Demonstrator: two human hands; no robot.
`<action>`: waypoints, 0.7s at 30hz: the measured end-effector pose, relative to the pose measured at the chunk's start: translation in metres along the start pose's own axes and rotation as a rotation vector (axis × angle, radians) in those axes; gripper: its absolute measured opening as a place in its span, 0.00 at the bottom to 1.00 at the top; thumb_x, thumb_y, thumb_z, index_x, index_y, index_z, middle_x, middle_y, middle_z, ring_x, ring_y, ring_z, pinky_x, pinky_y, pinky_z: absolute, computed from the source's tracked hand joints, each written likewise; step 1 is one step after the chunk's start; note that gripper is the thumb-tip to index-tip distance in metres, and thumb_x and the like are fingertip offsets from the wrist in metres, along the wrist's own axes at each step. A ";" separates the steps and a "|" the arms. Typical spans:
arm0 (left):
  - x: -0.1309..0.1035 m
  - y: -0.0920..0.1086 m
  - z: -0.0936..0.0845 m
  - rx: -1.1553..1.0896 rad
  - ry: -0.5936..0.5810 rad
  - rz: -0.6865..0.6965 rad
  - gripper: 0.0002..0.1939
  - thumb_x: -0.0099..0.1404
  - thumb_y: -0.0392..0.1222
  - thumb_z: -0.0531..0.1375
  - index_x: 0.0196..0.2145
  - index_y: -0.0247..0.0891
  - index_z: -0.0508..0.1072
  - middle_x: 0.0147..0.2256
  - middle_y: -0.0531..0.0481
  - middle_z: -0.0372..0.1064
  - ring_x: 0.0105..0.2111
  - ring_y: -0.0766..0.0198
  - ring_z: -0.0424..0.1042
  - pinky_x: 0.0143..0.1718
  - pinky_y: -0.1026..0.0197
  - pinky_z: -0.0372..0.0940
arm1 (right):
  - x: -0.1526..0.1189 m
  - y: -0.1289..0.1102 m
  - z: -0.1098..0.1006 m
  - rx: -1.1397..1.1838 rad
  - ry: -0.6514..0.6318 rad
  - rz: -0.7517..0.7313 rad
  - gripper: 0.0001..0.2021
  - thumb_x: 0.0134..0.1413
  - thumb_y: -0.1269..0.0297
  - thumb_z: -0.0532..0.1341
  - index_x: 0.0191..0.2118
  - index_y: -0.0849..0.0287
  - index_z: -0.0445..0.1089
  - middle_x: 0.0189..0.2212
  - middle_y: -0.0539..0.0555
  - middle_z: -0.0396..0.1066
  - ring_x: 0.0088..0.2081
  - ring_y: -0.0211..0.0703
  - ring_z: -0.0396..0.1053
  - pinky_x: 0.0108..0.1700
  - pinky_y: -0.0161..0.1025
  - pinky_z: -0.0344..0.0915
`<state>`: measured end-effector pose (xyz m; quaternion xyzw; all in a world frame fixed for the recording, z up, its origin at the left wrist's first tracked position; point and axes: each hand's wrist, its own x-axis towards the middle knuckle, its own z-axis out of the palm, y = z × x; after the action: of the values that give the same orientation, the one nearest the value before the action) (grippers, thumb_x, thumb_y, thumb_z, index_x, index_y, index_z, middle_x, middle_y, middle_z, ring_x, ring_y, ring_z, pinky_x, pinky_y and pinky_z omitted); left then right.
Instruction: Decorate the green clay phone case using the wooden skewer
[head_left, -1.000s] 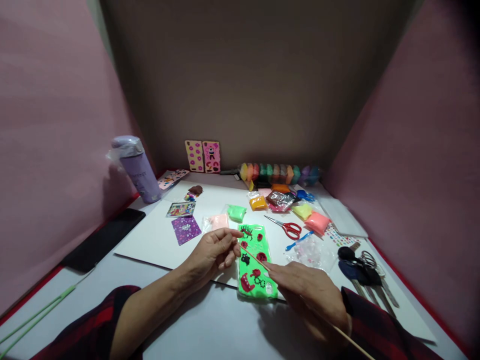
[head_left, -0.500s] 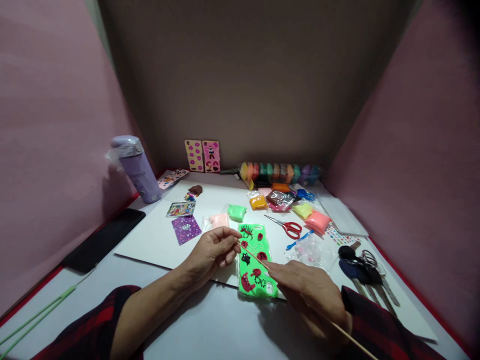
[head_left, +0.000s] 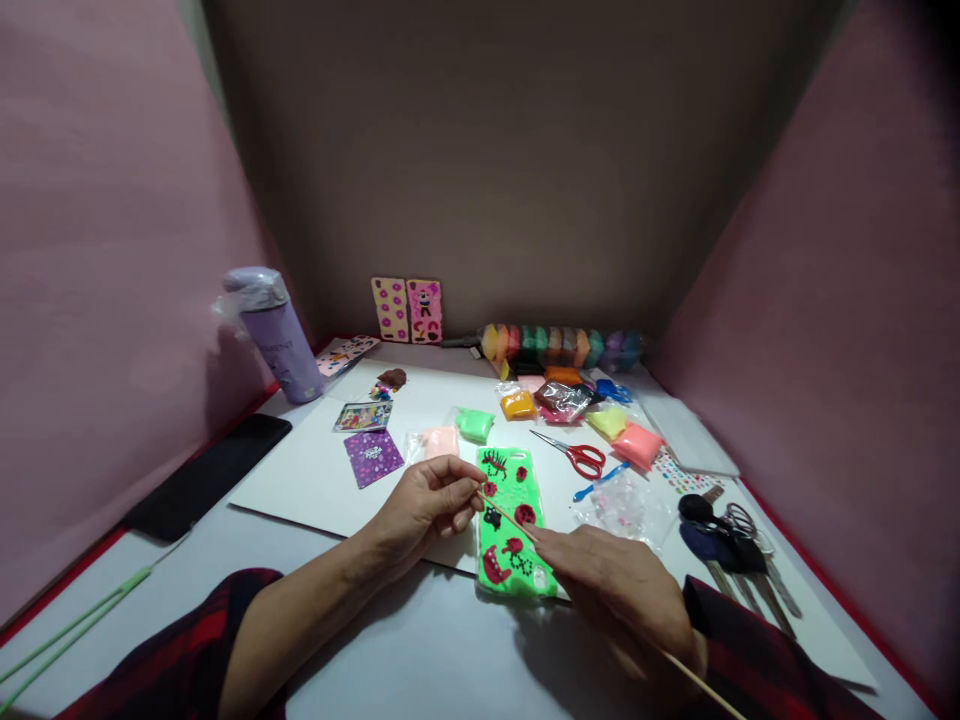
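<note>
A person's left hand (head_left: 435,502) pinches the upper end of a thin stick (head_left: 510,516), thumb and forefinger closed on its tip while the other fingers curl loosely; whether anything tiny sits between them is too small to tell. The right hand (head_left: 619,585) lies over the same stick with its fingers straight and close together, palm down, and the stick's lower part emerges behind it toward the bottom edge of the view (the underside is hidden, so I cannot tell how firmly it grips). Beneath the stick and between the two hands is a green decorated case (head_left: 531,484), lying flat at the near edge of a white board (head_left: 300,472) and bearing red and black shapes. Just beyond the left hand lie a peach packet (head_left: 439,442) and a green packet (head_left: 475,425). Past the right hand are red-handled scissors (head_left: 585,461), partly open, with a blue tool (head_left: 600,482) and a crumpled clear bag (head_left: 630,508) nearer, and a bunch of keys (head_left: 739,550) to the right.
</note>
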<state>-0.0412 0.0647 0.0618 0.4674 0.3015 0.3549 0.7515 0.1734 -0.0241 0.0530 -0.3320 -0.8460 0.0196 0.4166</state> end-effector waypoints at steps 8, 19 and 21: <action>-0.001 -0.001 0.002 -0.023 -0.011 -0.010 0.09 0.57 0.41 0.64 0.33 0.32 0.72 0.25 0.50 0.68 0.17 0.76 0.60 0.16 0.73 0.49 | 0.004 -0.002 0.000 0.035 -0.010 -0.024 0.18 0.61 0.70 0.50 0.56 0.58 0.61 0.47 0.58 0.73 0.46 0.39 0.72 0.40 0.33 0.71; -0.001 -0.003 0.002 0.041 0.001 -0.029 0.14 0.56 0.45 0.65 0.35 0.32 0.71 0.25 0.50 0.69 0.17 0.75 0.61 0.15 0.72 0.50 | 0.001 0.003 0.001 -0.073 -0.029 -0.030 0.18 0.63 0.67 0.48 0.57 0.55 0.61 0.44 0.55 0.75 0.40 0.37 0.75 0.39 0.31 0.71; 0.001 -0.002 0.002 0.131 0.038 -0.018 0.17 0.57 0.48 0.63 0.39 0.33 0.71 0.24 0.50 0.69 0.17 0.75 0.60 0.15 0.72 0.49 | 0.002 0.002 0.000 -0.081 -0.008 0.002 0.18 0.63 0.67 0.49 0.56 0.54 0.62 0.43 0.53 0.75 0.37 0.36 0.75 0.36 0.29 0.71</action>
<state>-0.0385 0.0633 0.0604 0.5061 0.3428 0.3362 0.7165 0.1737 -0.0216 0.0535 -0.3494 -0.8475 -0.0128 0.3994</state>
